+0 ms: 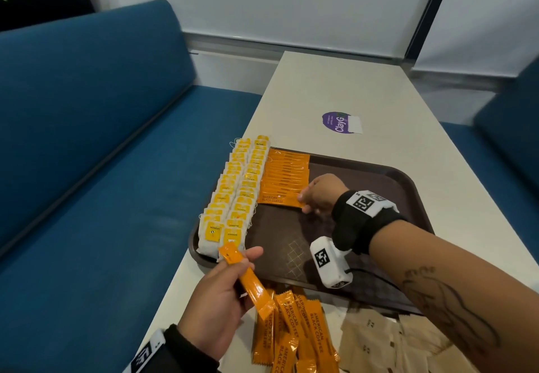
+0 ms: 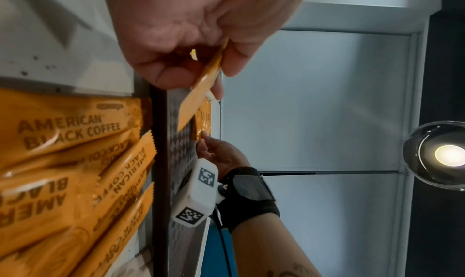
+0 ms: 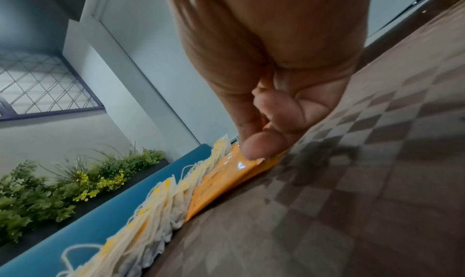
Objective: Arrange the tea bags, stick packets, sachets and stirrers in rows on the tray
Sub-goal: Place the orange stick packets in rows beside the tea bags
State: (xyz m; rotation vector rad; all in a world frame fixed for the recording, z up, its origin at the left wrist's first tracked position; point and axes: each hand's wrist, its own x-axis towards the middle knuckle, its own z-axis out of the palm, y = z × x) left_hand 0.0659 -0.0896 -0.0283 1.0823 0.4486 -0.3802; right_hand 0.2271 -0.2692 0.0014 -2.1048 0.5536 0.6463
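A: What is the left hand (image 1: 217, 294) holding?

B: One orange stick packet (image 1: 247, 279), pinched mid-length between thumb and fingers just ahead of the loose packets (image 1: 294, 332). It looks light, thin and bendy, with slick film, so I'd grip the flat faces near the middle.

A: Which way does it point?

B: Its long axis runs diagonally, far end toward the tea bags (image 1: 233, 194) on the tray (image 1: 393, 180).

A: And the right hand (image 1: 319, 194)?

B: Its thumb and fingers pinch the near end of the packet row (image 1: 284, 180), whose sticks lie crosswise, side by side.
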